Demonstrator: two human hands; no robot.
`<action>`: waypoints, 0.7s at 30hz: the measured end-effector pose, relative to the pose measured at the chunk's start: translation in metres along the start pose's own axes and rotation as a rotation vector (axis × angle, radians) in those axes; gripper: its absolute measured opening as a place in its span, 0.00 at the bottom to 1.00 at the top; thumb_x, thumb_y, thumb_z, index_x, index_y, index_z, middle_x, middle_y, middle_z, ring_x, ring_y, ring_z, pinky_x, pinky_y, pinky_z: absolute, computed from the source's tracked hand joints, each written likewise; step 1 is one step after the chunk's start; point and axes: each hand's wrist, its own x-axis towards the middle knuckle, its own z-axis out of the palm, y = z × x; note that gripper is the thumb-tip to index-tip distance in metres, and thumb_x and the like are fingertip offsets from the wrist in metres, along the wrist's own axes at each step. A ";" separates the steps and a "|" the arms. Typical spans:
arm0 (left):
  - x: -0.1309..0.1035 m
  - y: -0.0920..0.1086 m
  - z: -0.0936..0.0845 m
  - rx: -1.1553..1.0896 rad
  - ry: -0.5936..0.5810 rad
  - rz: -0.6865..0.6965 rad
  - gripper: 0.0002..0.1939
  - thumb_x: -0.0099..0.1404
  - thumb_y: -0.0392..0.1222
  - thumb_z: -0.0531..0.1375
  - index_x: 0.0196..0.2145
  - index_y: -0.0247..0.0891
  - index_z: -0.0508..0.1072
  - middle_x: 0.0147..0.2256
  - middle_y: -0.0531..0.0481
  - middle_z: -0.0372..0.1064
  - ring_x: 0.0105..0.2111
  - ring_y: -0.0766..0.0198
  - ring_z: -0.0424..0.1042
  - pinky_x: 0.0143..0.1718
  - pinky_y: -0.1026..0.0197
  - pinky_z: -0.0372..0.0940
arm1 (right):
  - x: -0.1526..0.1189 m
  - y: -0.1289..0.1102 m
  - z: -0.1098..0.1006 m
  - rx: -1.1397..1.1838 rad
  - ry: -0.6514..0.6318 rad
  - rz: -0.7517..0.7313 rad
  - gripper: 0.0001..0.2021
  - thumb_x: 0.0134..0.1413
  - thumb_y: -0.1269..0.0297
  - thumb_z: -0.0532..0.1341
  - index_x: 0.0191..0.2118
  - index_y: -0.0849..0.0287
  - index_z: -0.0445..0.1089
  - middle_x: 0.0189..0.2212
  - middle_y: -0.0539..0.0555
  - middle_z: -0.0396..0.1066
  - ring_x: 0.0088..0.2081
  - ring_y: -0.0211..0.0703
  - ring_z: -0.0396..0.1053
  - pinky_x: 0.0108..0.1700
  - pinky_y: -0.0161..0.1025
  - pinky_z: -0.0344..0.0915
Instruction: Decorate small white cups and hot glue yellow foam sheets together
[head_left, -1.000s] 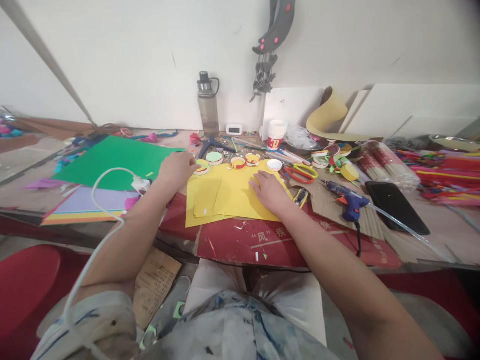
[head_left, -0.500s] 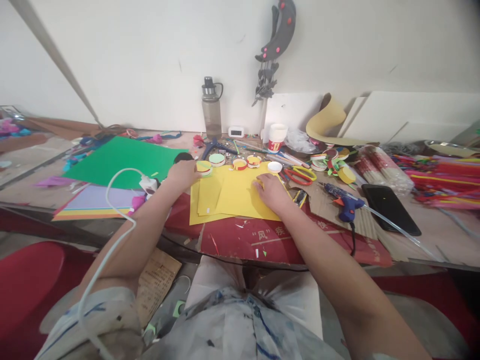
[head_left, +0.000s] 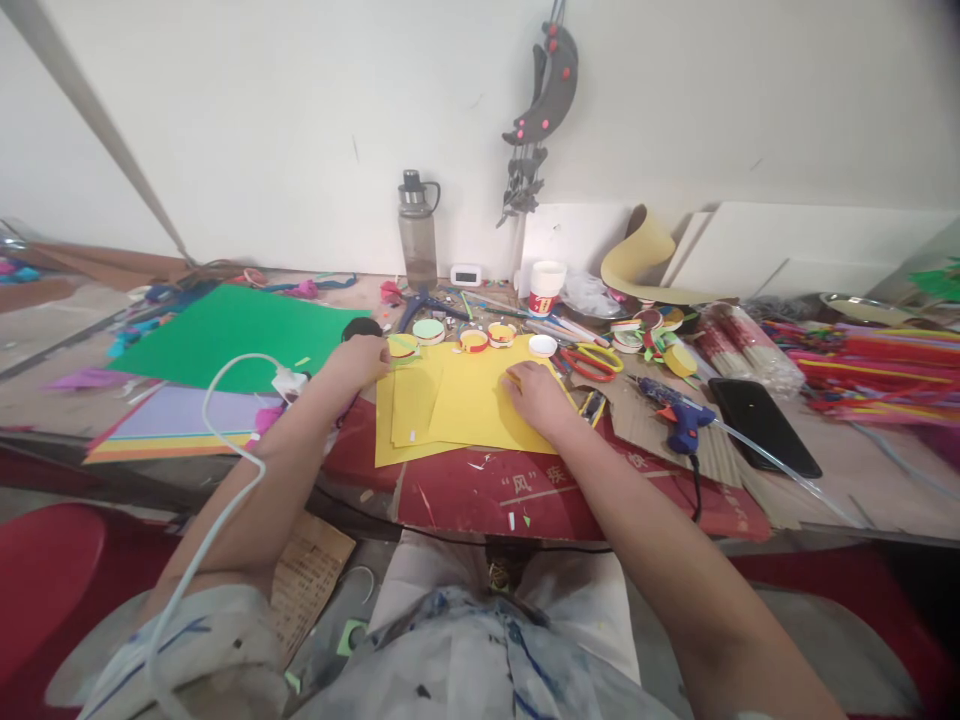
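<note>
My left hand is at the left end of a row of small round paper pieces. Its fingers bend together at the edge of a yellow round paper piece, and part of the grip is hidden behind the hand. On overlapping yellow paper sheets rests my right hand, palm down, fingers loosely spread. Along the sheets' far edge stand a pale green round piece, two yellow ones with red rims and a white one.
Right of the sheets lie scissors, a blue glue gun on cardboard and a phone. A bottle and paper cup stand behind. Green sheet lies left; a white cable crosses my left arm.
The view has tilted up and turned slightly right, so everything sits a little lower and further left. Against the table, both hands and the round pieces look nearly unmoved.
</note>
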 end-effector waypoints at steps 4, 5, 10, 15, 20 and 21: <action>0.013 -0.006 -0.010 -0.181 0.104 0.036 0.09 0.58 0.41 0.62 0.35 0.39 0.81 0.38 0.44 0.83 0.41 0.53 0.79 0.39 0.59 0.67 | -0.001 -0.003 -0.002 -0.024 -0.018 -0.013 0.16 0.72 0.66 0.54 0.53 0.67 0.76 0.53 0.66 0.76 0.55 0.52 0.71 0.61 0.45 0.61; 0.018 -0.005 -0.011 -0.220 0.120 0.032 0.10 0.59 0.42 0.62 0.35 0.39 0.82 0.38 0.44 0.83 0.41 0.53 0.79 0.39 0.59 0.67 | -0.001 -0.003 -0.002 -0.029 -0.025 -0.016 0.16 0.72 0.66 0.54 0.53 0.67 0.76 0.53 0.66 0.76 0.55 0.52 0.71 0.61 0.45 0.62; 0.037 -0.005 -0.009 -0.298 0.079 -0.090 0.10 0.59 0.40 0.62 0.36 0.37 0.83 0.38 0.43 0.83 0.40 0.54 0.79 0.40 0.60 0.67 | -0.004 -0.004 -0.002 -0.030 -0.033 -0.012 0.17 0.72 0.65 0.53 0.55 0.68 0.75 0.54 0.66 0.75 0.56 0.54 0.70 0.62 0.47 0.62; 0.032 -0.006 -0.009 -0.187 0.163 -0.140 0.13 0.63 0.44 0.62 0.42 0.37 0.82 0.46 0.38 0.80 0.48 0.48 0.76 0.52 0.54 0.68 | -0.007 -0.002 -0.005 -0.011 0.046 -0.036 0.19 0.72 0.64 0.53 0.58 0.68 0.73 0.57 0.67 0.73 0.59 0.56 0.69 0.65 0.48 0.61; 0.010 0.037 -0.007 -0.296 0.370 0.199 0.16 0.72 0.45 0.56 0.46 0.35 0.80 0.49 0.39 0.77 0.55 0.53 0.72 0.62 0.53 0.64 | -0.012 -0.005 -0.008 0.002 -0.005 -0.070 0.19 0.71 0.64 0.55 0.59 0.68 0.72 0.59 0.67 0.73 0.61 0.56 0.68 0.65 0.48 0.62; 0.006 0.050 -0.003 -0.338 0.313 0.312 0.16 0.73 0.45 0.55 0.46 0.36 0.80 0.49 0.40 0.78 0.53 0.54 0.73 0.61 0.53 0.65 | -0.013 -0.006 -0.008 -0.004 -0.042 -0.079 0.18 0.71 0.64 0.55 0.58 0.67 0.73 0.58 0.67 0.73 0.61 0.56 0.68 0.64 0.48 0.62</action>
